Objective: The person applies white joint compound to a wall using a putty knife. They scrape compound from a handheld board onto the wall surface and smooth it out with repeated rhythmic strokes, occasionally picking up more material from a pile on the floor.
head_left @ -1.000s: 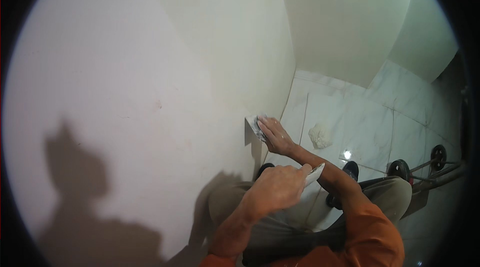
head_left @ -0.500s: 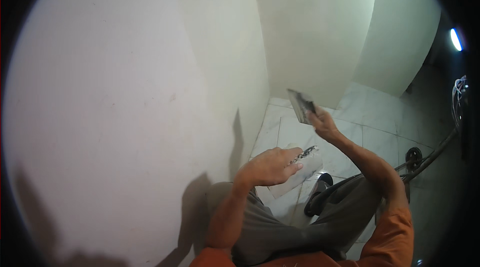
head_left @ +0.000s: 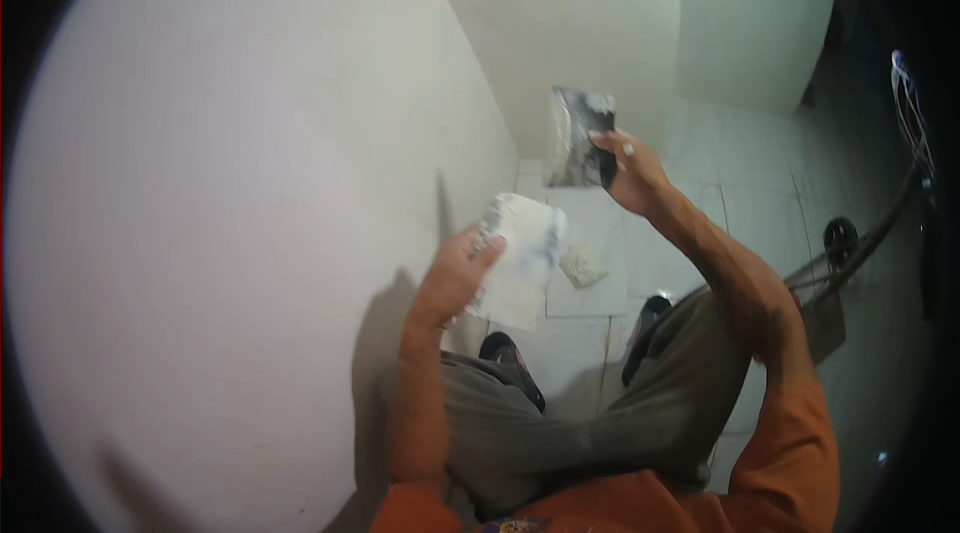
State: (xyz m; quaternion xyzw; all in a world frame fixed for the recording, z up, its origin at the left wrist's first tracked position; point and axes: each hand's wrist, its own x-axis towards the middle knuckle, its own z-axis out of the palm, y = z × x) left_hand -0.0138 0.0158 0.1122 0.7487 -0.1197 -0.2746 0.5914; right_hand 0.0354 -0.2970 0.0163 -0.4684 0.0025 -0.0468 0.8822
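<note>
My left hand (head_left: 450, 278) is closed on the edge of a flat rectangular scraper (head_left: 520, 258), its face turned up and coated with white paste and dark smudges. Higher and to the right, my right hand (head_left: 632, 173) grips a metal-bladed scraper (head_left: 575, 133) by its dark edge, held upright with paste on the blade. The two blades are apart, both away from the pale wall (head_left: 230, 193) on my left. A lump of off-white paste (head_left: 582, 265) lies on a square light board or tile (head_left: 585, 298) on the floor below them.
Walls meet in a corner (head_left: 515, 148) ahead. White tiles (head_left: 750, 173) cover the floor. My shoes (head_left: 510, 363) are either side of the board. At right stands a tubular metal frame (head_left: 880, 228) with a wheel (head_left: 840, 238) and hanging pale cables (head_left: 910, 103).
My right hand has left the left wall, rising to the right with its scraper. My left hand has moved up and left, turning its blade face up. The view has shifted.
</note>
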